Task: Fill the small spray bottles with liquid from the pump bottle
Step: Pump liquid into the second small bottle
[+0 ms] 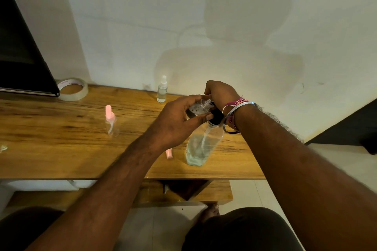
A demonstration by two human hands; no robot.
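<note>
You're sitting at a wooden table [61, 149] pushed against a pale, stained wall [204, 26], shadows falling softly across it. Pale tiled floor [346, 165] is showing at right, a lower wooden shelf [216, 191] underneath.

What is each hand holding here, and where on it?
Left hand grips a small clear bottle round its body. Right hand is on the pump bottle's black head.

Bare forearms are seen; a metal bangle [234, 117] and pink threads [234, 104] are worn on the right wrist, centre right.
</note>
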